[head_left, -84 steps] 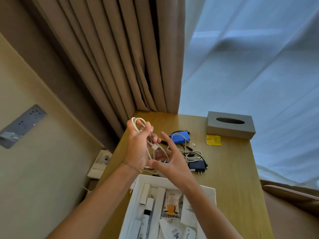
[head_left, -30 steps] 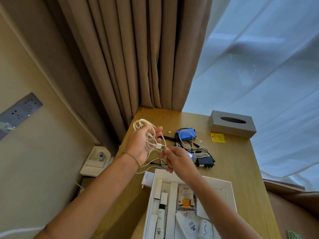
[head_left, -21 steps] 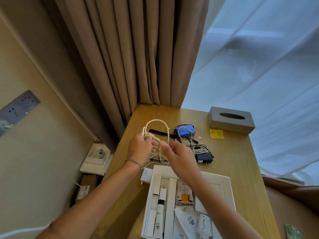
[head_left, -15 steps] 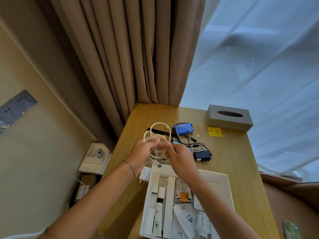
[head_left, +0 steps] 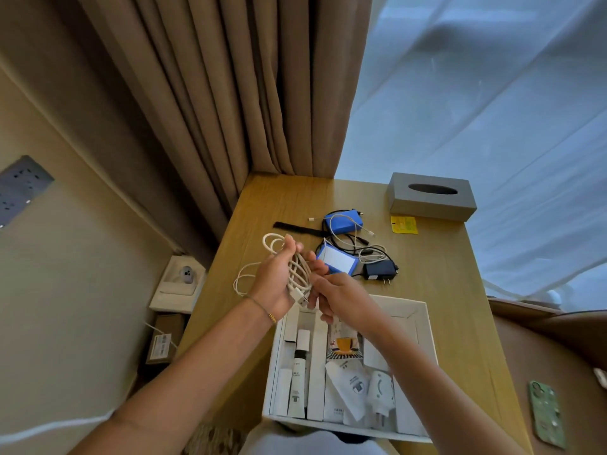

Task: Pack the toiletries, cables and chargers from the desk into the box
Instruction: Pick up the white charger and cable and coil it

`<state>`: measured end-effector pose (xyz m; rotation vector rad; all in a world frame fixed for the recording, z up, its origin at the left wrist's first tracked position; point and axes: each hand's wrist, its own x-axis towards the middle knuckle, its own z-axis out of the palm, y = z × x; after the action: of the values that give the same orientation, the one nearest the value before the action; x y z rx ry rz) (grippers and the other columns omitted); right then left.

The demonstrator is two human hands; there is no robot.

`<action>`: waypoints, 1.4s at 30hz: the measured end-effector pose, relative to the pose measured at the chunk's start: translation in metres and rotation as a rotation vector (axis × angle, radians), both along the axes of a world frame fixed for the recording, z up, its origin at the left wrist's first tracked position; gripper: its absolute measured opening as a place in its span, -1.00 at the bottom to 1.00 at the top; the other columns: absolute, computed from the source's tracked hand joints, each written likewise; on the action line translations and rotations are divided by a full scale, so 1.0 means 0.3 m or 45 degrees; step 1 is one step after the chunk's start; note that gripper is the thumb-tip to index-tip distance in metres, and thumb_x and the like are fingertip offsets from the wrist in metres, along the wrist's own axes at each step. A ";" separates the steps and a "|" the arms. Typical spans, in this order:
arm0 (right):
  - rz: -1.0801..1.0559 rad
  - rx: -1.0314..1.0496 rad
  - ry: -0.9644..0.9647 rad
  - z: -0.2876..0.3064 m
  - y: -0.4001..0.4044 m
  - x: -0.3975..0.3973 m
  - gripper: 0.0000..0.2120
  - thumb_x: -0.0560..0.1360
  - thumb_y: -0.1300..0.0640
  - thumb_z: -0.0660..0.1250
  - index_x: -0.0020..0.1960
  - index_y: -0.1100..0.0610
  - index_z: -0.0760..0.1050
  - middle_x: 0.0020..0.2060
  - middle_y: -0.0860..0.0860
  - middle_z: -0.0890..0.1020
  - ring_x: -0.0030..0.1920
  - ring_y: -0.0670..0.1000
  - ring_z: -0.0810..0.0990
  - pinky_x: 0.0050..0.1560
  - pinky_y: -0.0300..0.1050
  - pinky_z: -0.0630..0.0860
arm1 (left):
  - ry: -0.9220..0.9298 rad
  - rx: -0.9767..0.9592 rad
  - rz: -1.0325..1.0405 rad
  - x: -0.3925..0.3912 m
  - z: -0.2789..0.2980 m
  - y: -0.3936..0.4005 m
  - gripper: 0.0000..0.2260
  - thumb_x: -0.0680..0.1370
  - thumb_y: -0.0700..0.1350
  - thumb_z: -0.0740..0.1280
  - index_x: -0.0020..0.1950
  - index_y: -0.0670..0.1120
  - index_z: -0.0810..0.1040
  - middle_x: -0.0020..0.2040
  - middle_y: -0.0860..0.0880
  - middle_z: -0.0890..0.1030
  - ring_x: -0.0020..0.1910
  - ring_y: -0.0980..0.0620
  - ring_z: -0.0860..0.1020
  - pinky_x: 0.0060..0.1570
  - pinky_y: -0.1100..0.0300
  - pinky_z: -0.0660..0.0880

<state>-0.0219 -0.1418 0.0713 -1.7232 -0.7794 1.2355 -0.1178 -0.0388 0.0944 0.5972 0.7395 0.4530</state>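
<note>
My left hand [head_left: 274, 280] grips a coiled white cable [head_left: 297, 269] just beyond the far left corner of the white box [head_left: 423, 326]. A loose loop of the cable hangs out to the left over the wooden desk [head_left: 433, 277]. My right hand [head_left: 338, 295] is right beside the coil, its fingers touching the strands near the USB plug. The box holds white tubes, sachets and a white charger [head_left: 379, 399]. Farther back on the desk lie a blue pack [head_left: 341, 221], a blue-edged card [head_left: 336, 261], tangled cables and a dark adapter [head_left: 381, 270].
A grey tissue box [head_left: 430, 196] and a yellow slip [head_left: 404, 224] sit at the desk's far right. A black strap [head_left: 295, 228] lies near the far left. Brown curtains hang behind. A green phone [head_left: 547, 418] rests at the right.
Both hands have come down and toward me with the coiled cable, from above the desk's middle to just over the box's far edge. The view has tilted down.
</note>
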 end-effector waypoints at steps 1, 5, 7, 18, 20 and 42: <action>0.037 -0.012 -0.012 -0.009 -0.019 0.004 -0.55 0.68 0.02 0.16 -0.26 0.16 0.63 -0.53 -0.03 0.55 -0.51 -0.05 0.47 -0.31 -0.05 0.50 | 0.024 -0.017 0.012 0.005 -0.015 -0.009 -0.69 0.68 0.09 0.16 -0.12 -0.10 0.45 -0.34 -0.07 0.50 -0.38 -0.05 0.57 -0.22 0.04 0.58; 0.142 -0.151 -0.052 -0.064 -0.098 0.001 -0.68 0.67 0.06 0.19 -0.07 0.08 0.69 -0.39 0.03 0.69 -0.33 -0.01 0.67 -0.11 -0.07 0.64 | 0.297 0.214 -0.025 0.023 -0.072 -0.040 -0.67 0.68 0.11 0.15 -0.11 -0.11 0.46 -0.49 0.01 0.33 -0.57 0.07 0.33 -0.55 0.24 0.33; 0.080 -0.198 -0.046 -0.101 -0.144 0.012 -0.75 0.67 0.12 0.23 0.07 0.17 0.67 -0.31 0.01 0.72 -0.24 -0.01 0.69 -0.02 -0.04 0.66 | 0.489 0.418 -0.109 0.029 -0.100 -0.062 -0.63 0.68 0.11 0.15 -0.20 -0.10 0.40 -0.52 0.02 0.32 -0.60 0.08 0.29 -0.60 0.27 0.28; -0.340 -0.181 -0.134 -0.181 -0.398 0.117 -0.74 0.63 0.31 0.24 -0.04 0.06 0.65 -0.23 0.07 0.71 -0.20 0.05 0.68 -0.07 -0.07 0.63 | 1.000 1.442 -1.118 0.036 -0.381 -0.295 -0.64 0.64 0.22 0.09 -0.13 0.03 0.50 -0.25 -0.01 0.58 -0.23 -0.04 0.57 -0.27 0.15 0.45; -0.386 -0.192 -0.133 -0.192 -0.425 0.127 -0.75 0.62 0.30 0.24 -0.03 0.06 0.65 -0.22 0.08 0.72 -0.16 0.11 0.70 -0.02 0.01 0.65 | 0.986 1.712 -1.420 0.030 -0.431 -0.332 -0.66 0.60 0.27 0.07 0.05 0.07 0.48 -0.15 0.01 0.59 -0.19 -0.01 0.56 -0.22 0.08 0.52; -0.305 -0.217 -0.302 -0.179 -0.440 0.144 -0.78 0.60 0.24 0.26 0.06 0.02 0.65 -0.20 -0.03 0.72 -0.16 -0.07 0.68 -0.06 -0.12 0.61 | 0.855 2.246 -1.339 -0.054 -0.338 -0.405 -0.40 0.49 0.47 0.05 0.21 0.09 0.57 0.08 0.06 0.56 0.06 0.05 0.50 -0.01 0.10 0.50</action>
<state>0.0214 -0.2739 0.0176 -2.0631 -0.5936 0.9687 -0.1341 -0.1603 -0.0071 2.7078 0.3508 -0.2610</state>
